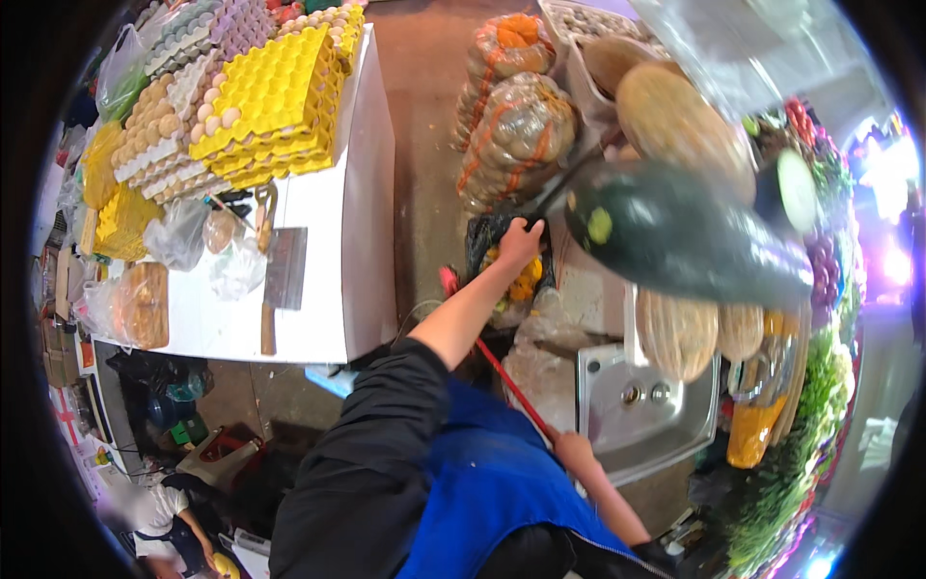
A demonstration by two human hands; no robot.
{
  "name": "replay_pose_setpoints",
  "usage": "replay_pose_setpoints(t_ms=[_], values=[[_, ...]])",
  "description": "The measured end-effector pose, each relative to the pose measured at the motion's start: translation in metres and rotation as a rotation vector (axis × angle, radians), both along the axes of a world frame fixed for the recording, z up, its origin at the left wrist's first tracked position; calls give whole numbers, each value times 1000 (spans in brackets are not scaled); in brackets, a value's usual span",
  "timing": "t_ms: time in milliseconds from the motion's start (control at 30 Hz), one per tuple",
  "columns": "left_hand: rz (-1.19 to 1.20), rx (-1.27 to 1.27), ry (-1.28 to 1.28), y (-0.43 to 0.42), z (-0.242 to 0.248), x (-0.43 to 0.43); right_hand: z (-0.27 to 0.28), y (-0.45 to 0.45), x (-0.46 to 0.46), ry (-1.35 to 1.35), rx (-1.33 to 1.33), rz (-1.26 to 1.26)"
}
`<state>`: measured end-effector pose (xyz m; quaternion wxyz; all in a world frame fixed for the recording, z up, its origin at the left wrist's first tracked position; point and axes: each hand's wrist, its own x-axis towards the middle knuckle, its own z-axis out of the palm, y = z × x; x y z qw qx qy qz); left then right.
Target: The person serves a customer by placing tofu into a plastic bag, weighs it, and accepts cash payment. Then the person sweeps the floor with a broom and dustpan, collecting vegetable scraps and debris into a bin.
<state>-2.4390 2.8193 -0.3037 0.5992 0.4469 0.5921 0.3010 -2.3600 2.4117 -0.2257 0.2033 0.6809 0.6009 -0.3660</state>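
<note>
My left hand [521,242] reaches forward, closed around a long dark thing [561,192] that slants up beside a big dark green winter melon [680,231]. Just below that hand lies a black plastic bag or bin [488,235] with yellow scraps [526,281] in it. Nearer my body, my right hand [575,452] is closed on the end of a thin red pole [510,383]. The pole runs up to the left, towards a pink-red piece [449,281] beside the black bag or bin.
Left stands a white counter [318,217] with yellow egg trays [271,94], eggs and a cleaver [286,268]. Mesh-tied sacks [521,137] sit on the floor ahead. A steel sink [644,412], pale gourds [676,333] and greens [788,427] are at right. Another person [163,517] is lower left.
</note>
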Motion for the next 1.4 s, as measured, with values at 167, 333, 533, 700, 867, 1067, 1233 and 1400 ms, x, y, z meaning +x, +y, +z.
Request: replay_pose_setpoints(t_ms=[167, 333, 533, 700, 867, 1067, 1233, 1400], values=[[245, -567, -508, 157, -11, 73, 12, 23, -19, -18, -58, -154], [135, -830, -703, 230, -87, 141, 16, 51, -55, -72, -289, -398], [194, -976, -892, 215, -137, 165, 26, 82, -77, -42, -377, -434], [455, -823, -821, 158, -95, 127, 33, 100, -79, -14, -291, -359], [366, -682, -877, 106, -33, 57, 30, 102, -64, -1, -247, -279], [333, -531, -895, 32, 37, -32, 19, 88, -35, 94, -185, -298], [426, -356, -968, -94, 109, -88, 16, 58, -4, 257, -229, -284], [525, -277, -1011, -236, 183, -138, 30, 18, 32, 598, -227, -552]])
